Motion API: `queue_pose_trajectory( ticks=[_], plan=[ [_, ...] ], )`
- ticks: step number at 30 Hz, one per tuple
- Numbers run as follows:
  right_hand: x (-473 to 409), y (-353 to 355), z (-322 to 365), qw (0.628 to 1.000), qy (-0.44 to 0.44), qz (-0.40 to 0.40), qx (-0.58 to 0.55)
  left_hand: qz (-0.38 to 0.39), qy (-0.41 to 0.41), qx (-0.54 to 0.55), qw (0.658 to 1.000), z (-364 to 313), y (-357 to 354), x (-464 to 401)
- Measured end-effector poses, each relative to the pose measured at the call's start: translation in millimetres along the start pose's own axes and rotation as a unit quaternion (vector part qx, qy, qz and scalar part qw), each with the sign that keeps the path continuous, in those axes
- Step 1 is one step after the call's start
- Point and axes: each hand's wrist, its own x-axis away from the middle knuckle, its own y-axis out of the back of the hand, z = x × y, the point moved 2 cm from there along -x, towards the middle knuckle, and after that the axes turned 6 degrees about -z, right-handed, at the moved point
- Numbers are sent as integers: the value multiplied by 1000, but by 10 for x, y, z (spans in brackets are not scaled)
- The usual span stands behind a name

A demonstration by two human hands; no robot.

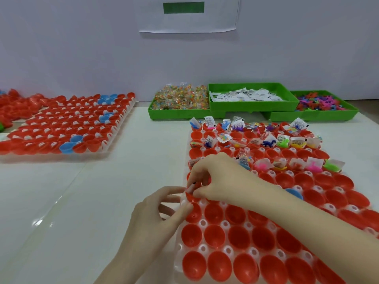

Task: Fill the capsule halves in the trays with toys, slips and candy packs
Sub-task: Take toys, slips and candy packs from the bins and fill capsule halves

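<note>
A clear tray (178, 261) of red capsule halves (214, 236) lies in front of me. Its far rows hold toys, slips and candy packs (285, 141); the near rows are bare. My right hand (217, 177) reaches over the tray's left edge, fingers pinched on a white paper slip (190, 188) at a red half (191, 196). My left hand (162, 210) touches the same slip and the tray edge from the left. One blue half (295, 193) shows beside my right forearm.
Three green bins stand at the back: candy packs (180, 98), paper slips (246, 94), colourful toys (320, 103). A second tray (114, 128) of red and blue halves lies at the left, with loose red halves (18, 105) beyond it. A white wall rises behind.
</note>
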Motion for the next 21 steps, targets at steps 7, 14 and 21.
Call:
queue_pose_trajectory(
  ticks=[7, 14, 21],
  plan=[
    [-107, -37, 115, 993, 13, 33, 113, -19, -11, -33, 999, -29, -10, 20],
    [-87, -12, 84, 993, 35, 57, 99, -45, -92, -71, 992, -77, 28, 76],
    [-56, 11, 31, 997, 45, 5, 63, 29, -257, -123, 958, -109, 76, 223]
  ],
)
